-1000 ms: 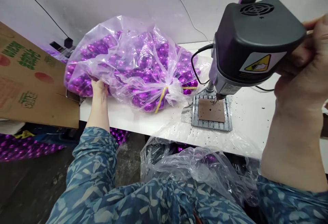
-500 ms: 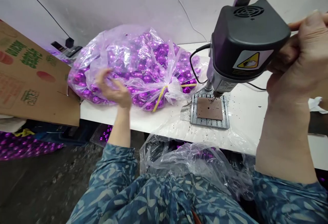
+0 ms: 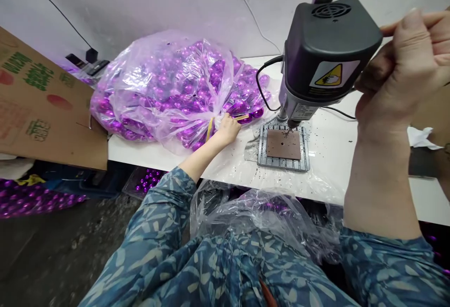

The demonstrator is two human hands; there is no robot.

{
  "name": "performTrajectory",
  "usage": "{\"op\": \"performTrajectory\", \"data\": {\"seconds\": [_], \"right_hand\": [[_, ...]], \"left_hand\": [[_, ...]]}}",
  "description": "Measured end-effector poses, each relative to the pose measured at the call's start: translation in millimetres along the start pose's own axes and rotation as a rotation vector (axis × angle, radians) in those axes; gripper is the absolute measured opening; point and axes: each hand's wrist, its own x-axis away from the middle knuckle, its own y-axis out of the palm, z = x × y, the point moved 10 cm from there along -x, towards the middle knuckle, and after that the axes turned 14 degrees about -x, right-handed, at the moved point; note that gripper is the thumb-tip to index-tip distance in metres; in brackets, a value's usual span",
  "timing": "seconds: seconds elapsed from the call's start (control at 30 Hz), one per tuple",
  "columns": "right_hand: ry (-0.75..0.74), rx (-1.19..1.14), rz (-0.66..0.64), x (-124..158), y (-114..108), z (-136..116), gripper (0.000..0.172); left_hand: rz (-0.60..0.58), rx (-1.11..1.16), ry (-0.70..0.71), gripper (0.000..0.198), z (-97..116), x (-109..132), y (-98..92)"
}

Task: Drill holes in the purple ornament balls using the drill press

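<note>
A large clear plastic bag (image 3: 137, 77) full of shiny purple balls lies on the white table, its neck bound with a yellow tie (image 3: 210, 129). My left hand (image 3: 229, 129) is closed on the gathered neck of this bag. To the right stands a small bench drill press (image 3: 332, 51) with a black motor housing. Against the housing's right side my right hand (image 3: 404, 58) is curled closed; the part it grips is hidden behind fingers and housing. Below the chuck, a brown plate (image 3: 283, 145) with a small hole lies on the slotted metal base (image 3: 305, 157).
Dark shavings are scattered around the drill base. A cardboard box (image 3: 52, 110) stands at the left. Loose clear plastic (image 3: 253, 213) hangs over the table's front edge. A crate (image 3: 146, 183) of purple balls sits below, and crumpled white paper (image 3: 422, 137) lies at the right.
My left hand has moved right, from over the bag's left part to its tied neck, and closed there. My right hand stays at the drill press. The view has shifted slightly.
</note>
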Motion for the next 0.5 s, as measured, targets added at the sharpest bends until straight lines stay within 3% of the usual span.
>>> {"op": "performTrajectory", "data": {"seconds": [0.1, 0.23, 0.3, 0.37, 0.5], "right_hand": [[-0.01, -0.021, -0.026, -0.1, -0.1, -0.2, 0.032], [-0.026, -0.078, -0.094, -0.7, -1.3, 3.8, 0.024], [-0.036, -0.087, -0.1, -1.6, -3.5, 5.7, 0.027], [-0.047, -0.093, -0.118, -2.2, -3.2, 6.2, 0.033], [-0.014, -0.067, -0.126, -2.4, -2.2, 8.7, 0.037]], "left_hand": [[-0.14, 0.01, -0.058, 0.026, 4.7, -11.4, 0.3], [-0.129, 0.001, -0.24, 0.037, 14.3, -26.2, -19.5], [-0.165, 0.014, -0.286, 0.041, 19.4, -22.0, -15.8], [-0.216, 0.003, -0.27, 0.044, 22.7, -9.3, -4.0], [-0.215, -0.047, -0.061, 0.044, 27.1, 27.5, 17.8]]}}
